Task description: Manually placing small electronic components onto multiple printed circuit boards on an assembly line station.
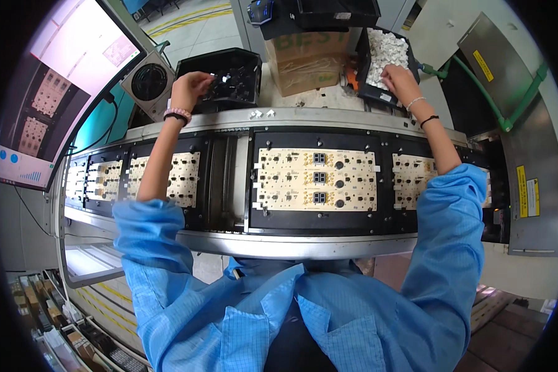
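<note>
Large green capitals (310, 41) are borne by the cardboard box (304, 67), and can be clearly read. Dark print is carried by an upper yellow label (483, 66) and a lower yellow label (523, 191) on the grey metal panels (542, 226) at right. Print on the monitor (62, 87) and on the black bin of white pieces' white label (385, 97) is too small to be read.

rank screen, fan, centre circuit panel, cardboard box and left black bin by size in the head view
Largest first:
Screen
Centre circuit panel
Cardboard box, left black bin: too alike to rank
Fan
</note>
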`<action>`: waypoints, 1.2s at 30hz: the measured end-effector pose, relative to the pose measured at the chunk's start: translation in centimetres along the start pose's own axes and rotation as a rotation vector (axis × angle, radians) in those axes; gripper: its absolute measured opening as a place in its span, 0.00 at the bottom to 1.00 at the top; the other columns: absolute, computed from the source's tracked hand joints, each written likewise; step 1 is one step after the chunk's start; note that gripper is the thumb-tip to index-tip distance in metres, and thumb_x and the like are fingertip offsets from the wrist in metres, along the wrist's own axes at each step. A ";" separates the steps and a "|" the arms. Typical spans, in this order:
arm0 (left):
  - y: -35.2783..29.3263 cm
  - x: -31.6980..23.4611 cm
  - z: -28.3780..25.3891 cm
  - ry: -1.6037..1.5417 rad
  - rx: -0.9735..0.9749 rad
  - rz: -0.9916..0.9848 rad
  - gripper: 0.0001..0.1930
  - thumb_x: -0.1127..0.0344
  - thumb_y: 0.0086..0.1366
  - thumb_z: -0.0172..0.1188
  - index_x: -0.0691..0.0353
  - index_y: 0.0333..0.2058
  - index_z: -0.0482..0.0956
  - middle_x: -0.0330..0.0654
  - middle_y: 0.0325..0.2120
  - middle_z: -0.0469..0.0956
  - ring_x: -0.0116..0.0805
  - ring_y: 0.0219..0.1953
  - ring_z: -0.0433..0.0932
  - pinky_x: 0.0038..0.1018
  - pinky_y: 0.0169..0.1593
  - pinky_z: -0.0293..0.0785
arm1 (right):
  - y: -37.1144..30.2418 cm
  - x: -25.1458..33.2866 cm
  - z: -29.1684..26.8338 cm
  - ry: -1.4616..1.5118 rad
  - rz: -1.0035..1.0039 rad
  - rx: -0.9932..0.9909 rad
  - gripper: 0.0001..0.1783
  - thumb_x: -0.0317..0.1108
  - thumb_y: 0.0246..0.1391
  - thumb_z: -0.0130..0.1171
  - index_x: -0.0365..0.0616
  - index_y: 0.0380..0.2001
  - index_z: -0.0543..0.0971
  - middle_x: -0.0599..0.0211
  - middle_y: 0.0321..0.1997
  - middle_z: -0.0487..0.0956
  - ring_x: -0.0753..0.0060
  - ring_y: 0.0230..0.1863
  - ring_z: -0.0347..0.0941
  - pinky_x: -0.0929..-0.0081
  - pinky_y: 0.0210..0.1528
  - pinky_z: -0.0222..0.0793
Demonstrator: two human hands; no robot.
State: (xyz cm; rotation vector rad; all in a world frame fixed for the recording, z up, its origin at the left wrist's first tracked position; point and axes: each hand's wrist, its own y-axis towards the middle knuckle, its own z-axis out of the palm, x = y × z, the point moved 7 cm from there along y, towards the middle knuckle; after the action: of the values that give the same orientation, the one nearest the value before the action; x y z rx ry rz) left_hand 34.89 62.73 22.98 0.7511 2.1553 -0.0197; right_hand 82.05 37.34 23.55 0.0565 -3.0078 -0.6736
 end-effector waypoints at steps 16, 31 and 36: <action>-19.4 -17.1 13.7 0.091 0.310 0.421 0.04 0.74 0.59 0.61 0.63 0.33 0.77 0.46 0.29 0.79 0.48 0.33 0.79 0.35 0.37 0.77 | -0.7 1.6 -1.5 -0.028 -0.054 -0.159 0.09 0.32 0.58 0.57 0.51 0.42 0.78 0.65 0.35 0.78 0.59 0.42 0.73 0.63 0.46 0.67; -20.3 -18.3 14.4 0.123 0.284 0.537 0.04 0.72 0.57 0.57 0.64 0.32 0.74 0.46 0.27 0.75 0.47 0.34 0.78 0.37 0.37 0.76 | -2.9 -2.2 -1.0 0.667 0.385 -0.125 0.10 0.30 0.59 0.60 0.41 0.44 0.78 0.68 0.40 0.81 0.77 0.43 0.77 0.80 0.48 0.72; -18.7 -18.2 13.4 0.169 0.321 0.604 0.12 0.76 0.54 0.60 0.60 0.39 0.82 0.45 0.34 0.82 0.45 0.34 0.81 0.34 0.39 0.78 | -8.2 6.3 -3.7 0.954 0.406 0.055 0.12 0.30 0.62 0.59 0.42 0.47 0.79 0.73 0.40 0.79 0.82 0.44 0.74 0.83 0.48 0.70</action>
State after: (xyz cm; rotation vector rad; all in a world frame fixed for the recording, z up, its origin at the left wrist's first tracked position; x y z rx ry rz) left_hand 43.33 34.63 22.95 1.6151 2.0173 0.0146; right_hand 76.24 28.01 23.70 -0.1751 -2.0272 -0.3612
